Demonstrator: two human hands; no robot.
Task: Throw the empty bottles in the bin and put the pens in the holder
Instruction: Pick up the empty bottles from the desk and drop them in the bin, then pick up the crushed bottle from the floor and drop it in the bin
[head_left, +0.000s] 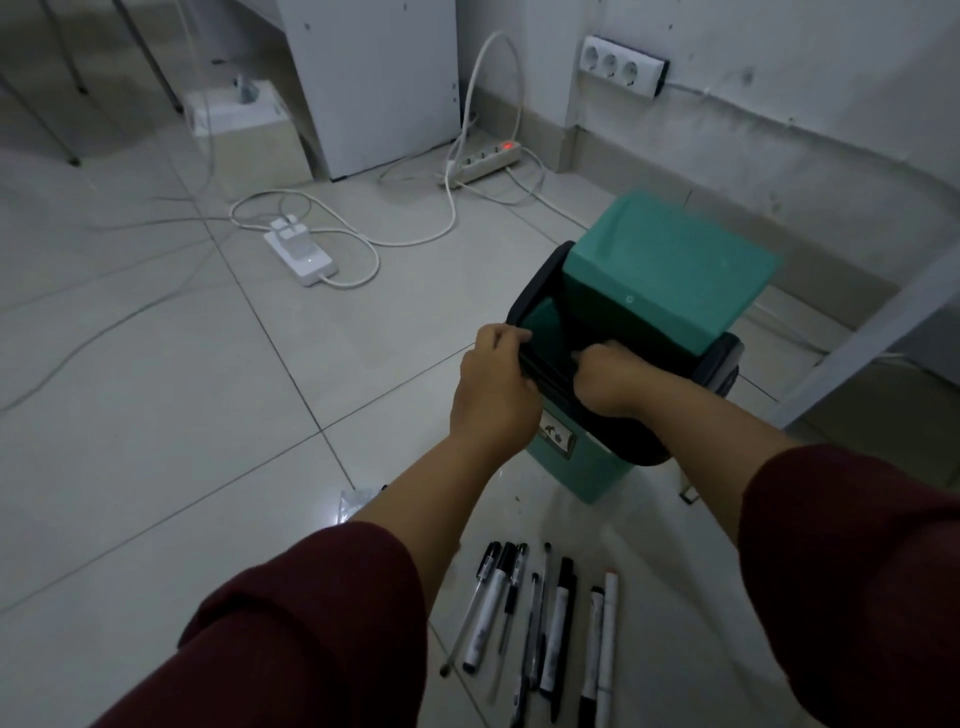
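The right hand's (613, 376) fingers were curled out of sight inside the bin (587, 462), whose interior stayed too dark to read. At six o'clock, the lowest pens (550, 634) were cut by the frame edge. The label (557, 437) on the bin was largely covered by the left hand (493, 379).

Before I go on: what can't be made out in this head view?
- Inside of the bin: dark, partly covered by both hands; bottles inside cannot be confirmed.
- Right hand fingers: curled over the rim, contents hidden.
- Pens: lower ends cut off by the bottom edge.
- Pen holder: not in view.
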